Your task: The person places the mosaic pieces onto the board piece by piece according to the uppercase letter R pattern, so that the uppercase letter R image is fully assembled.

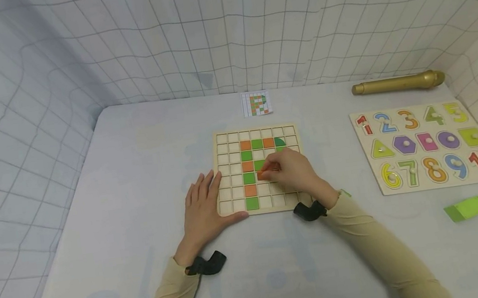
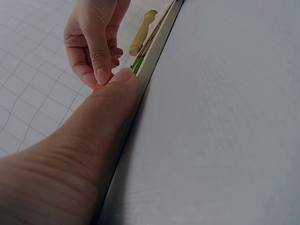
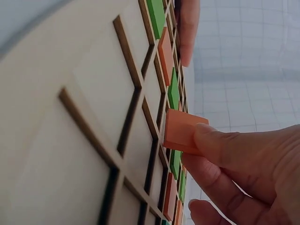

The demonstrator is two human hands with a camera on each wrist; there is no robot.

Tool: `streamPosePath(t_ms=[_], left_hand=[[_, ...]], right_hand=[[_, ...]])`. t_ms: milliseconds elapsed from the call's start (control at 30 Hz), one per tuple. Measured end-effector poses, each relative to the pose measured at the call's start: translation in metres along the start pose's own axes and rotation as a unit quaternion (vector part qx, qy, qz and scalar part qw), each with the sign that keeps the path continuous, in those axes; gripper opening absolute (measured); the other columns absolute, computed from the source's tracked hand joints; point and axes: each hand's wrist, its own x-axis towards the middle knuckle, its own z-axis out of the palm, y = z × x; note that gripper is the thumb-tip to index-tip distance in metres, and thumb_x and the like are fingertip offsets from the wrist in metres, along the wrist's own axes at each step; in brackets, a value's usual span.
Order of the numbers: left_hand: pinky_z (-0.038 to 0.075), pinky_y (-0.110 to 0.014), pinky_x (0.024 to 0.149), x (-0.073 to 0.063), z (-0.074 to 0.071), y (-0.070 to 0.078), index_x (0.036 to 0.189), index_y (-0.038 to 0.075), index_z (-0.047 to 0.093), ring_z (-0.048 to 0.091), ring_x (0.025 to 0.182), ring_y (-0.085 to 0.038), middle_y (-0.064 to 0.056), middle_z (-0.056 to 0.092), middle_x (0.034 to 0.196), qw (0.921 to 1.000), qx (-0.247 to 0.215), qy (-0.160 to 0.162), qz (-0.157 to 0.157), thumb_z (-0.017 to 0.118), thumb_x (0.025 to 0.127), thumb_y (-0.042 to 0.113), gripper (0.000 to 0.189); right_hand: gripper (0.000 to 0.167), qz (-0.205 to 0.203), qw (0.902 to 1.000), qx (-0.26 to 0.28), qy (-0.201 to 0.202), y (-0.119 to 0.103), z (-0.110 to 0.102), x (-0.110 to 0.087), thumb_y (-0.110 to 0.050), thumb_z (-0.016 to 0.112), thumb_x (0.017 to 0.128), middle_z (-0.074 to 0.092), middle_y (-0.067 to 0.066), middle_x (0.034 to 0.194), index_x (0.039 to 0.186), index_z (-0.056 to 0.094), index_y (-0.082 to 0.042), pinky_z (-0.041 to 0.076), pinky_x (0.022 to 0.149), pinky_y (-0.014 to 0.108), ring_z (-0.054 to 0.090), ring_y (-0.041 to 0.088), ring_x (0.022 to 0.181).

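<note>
A wooden grid board (image 1: 233,206) lies on the table, with orange and green square tiles in some of its cells. One dark green quarter-round tile (image 1: 280,141) is near its back right. My right hand (image 1: 292,169) pinches an orange square tile (image 3: 182,130) between thumb and fingers, tilted over a cell beside the green column tile (image 1: 249,178). Fingers spread, my left hand (image 1: 203,204) rests at the board's left edge, its thumb (image 2: 124,77) along the front edge. The right hand covers part of the board's right side.
Behind the board lies a small card (image 1: 257,104) with a coloured grid pattern. To the right are a wooden number-and-shape puzzle (image 1: 430,154), a gold microphone (image 1: 398,83) and a green block (image 1: 467,208). Gridded white cloth (image 1: 214,31) hangs around the table.
</note>
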Motion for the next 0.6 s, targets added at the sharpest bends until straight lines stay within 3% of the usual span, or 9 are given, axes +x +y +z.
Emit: streamPosePath(t_ms=[300,600], left_hand=[[0.008,-0.048,0.111,-0.0007,0.0018,-0.0014,0.151,0.01,0.025,0.01,0.141,-0.03,-0.014,0.024,0.152,1.0,0.001,0.005,0.004,0.068,0.066,0.071,0.113],[0.007,-0.048,0.111,-0.0006,0.0023,-0.0015,0.151,0.011,0.025,0.009,0.141,-0.03,-0.014,0.024,0.152,1.0,0.002,0.004,0.002,0.068,0.066,0.071,0.113]], right_hand=[[0.004,0.019,0.999,-0.04,-0.009,-0.0012,0.0061,0.0023,-0.02,0.074,0.084,0.065,-0.008,0.074,0.084,0.075,-0.016,0.044,0.067,0.033,0.054,0.015,0.08],[0.005,0.047,0.9969,-0.062,-0.006,-0.0035,0.0093,0.0031,-0.022,0.074,0.084,0.067,-0.006,0.08,0.083,0.077,-0.018,0.046,0.067,0.033,0.056,0.015,0.083]])
